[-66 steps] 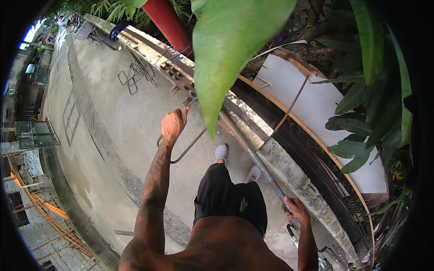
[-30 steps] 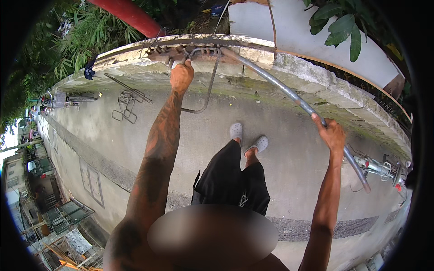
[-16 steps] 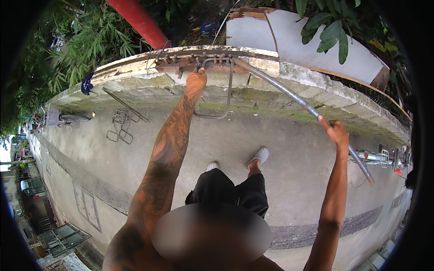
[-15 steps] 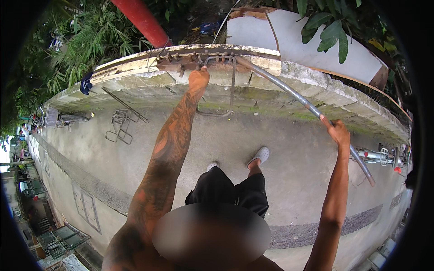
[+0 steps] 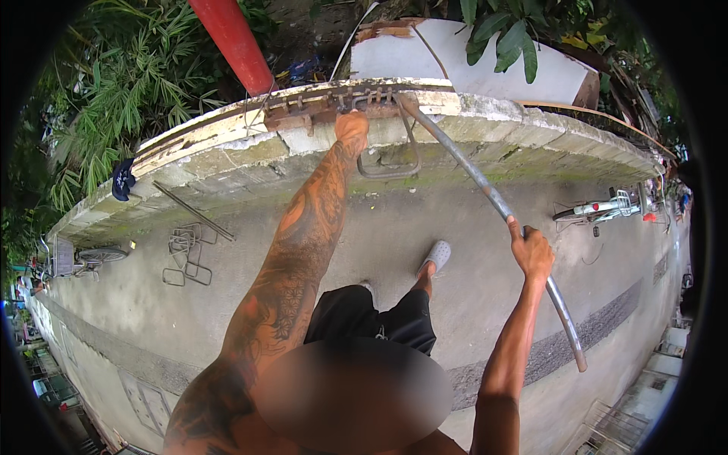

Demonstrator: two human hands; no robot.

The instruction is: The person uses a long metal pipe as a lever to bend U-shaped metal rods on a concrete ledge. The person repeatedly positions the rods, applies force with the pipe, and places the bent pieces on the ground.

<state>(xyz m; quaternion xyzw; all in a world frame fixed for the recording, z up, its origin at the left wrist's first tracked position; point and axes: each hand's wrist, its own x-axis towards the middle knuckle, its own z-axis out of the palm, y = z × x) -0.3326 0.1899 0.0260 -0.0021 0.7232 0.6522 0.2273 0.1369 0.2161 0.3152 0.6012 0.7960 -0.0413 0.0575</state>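
Note:
My left hand [image 5: 351, 127] is closed round a bent metal rod [image 5: 415, 158], close against a row of upright metal pegs [image 5: 299, 101] fixed along the wall top. The rod curves among the pegs, and its squared loop hangs over the near face of the wall. My right hand [image 5: 533, 254] is wrapped round a long grey metal pipe [image 5: 464, 161]. The pipe slants from the right end of the pegs down toward me, its lower end free in the air. How the pipe's far end meets the rod is too small to tell.
A curved concrete-block wall [image 5: 500, 114] runs across in front. Bent metal frames [image 5: 186, 254] and straight rods [image 5: 193, 212] lie on the pavement at left. Bicycles stand at left [image 5: 102, 255] and right [image 5: 599, 208]. Behind the wall are a red pole [image 5: 235, 45] and a white board [image 5: 425, 57].
My right hand has drawn the pipe's free end toward me and leftward. The rod's hanging loop has swung to the right. My left hand keeps its hold by the pegs.

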